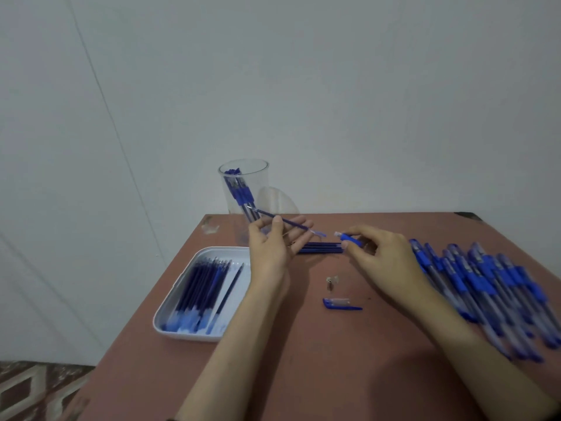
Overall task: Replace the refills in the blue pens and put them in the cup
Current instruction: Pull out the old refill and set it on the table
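Observation:
My left hand pinches a thin blue refill between thumb and fingers, its end pointing right. My right hand grips a blue pen barrel, its open end facing the refill a short gap away. A clear cup holding several blue pens stands at the table's back, behind my left hand. A few loose refills lie on the table between my hands. A blue pen cap and a small pen tip piece lie nearer to me.
A white tray with several refills sits at the left of the reddish table. A pile of several blue pens covers the right side. The table's left edge drops to a patterned floor; a white wall stands behind.

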`<state>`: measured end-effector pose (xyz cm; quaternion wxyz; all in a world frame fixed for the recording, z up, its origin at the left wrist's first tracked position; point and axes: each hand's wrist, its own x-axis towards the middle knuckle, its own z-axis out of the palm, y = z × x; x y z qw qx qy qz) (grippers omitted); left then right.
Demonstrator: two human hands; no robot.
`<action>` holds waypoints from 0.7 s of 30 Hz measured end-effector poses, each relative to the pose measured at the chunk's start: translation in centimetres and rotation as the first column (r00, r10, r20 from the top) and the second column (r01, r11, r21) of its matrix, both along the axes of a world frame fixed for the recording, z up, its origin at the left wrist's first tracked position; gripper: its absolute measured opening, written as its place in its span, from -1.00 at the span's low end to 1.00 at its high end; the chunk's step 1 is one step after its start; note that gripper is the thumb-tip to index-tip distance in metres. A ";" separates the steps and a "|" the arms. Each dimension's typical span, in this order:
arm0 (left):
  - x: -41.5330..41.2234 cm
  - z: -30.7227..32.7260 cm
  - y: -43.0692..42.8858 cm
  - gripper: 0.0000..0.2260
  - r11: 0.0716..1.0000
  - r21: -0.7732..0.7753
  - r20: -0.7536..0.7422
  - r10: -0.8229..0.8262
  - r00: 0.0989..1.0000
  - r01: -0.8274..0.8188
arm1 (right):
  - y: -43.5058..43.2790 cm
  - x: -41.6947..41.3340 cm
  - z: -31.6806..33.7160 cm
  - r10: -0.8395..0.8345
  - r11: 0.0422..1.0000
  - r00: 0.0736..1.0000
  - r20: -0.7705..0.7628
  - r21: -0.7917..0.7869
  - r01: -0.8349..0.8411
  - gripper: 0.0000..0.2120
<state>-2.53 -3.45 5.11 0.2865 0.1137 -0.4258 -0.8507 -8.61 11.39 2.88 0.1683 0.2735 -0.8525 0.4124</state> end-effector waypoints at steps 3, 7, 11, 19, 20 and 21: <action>-0.2 -0.5 0.0 -0.85 0.999 0.030 -0.008 0.014 1.000 -0.014 | 0.1 0.0 0.2 -0.006 1.000 1.000 -0.020 0.019 0.006 -0.86; -0.1 -0.8 -0.2 -0.77 1.000 -0.012 -0.025 0.021 0.999 -0.021 | 0.0 0.3 0.4 0.011 1.000 0.999 -0.032 0.026 -0.010 -0.87; -0.2 -1.0 -0.2 -0.83 0.999 -0.030 -0.071 0.015 0.997 -0.017 | -0.1 0.6 0.5 0.048 0.999 0.998 -0.040 0.028 -0.046 -0.88; -0.1 -1.2 0.0 -0.86 0.999 -0.053 -0.060 -0.007 0.998 0.004 | -0.2 0.9 0.7 0.060 0.998 0.997 -0.055 0.039 -0.058 -0.89; -0.1 -1.2 0.1 -0.86 0.999 -0.050 -0.060 -0.010 0.998 0.007 | -0.2 0.9 0.7 0.056 0.998 0.997 -0.058 0.043 -0.053 -0.89; -0.1 -1.2 0.1 -0.87 0.999 -0.050 -0.061 -0.012 0.998 0.009 | -0.2 0.9 0.7 0.051 0.998 0.997 -0.057 0.044 -0.048 -0.89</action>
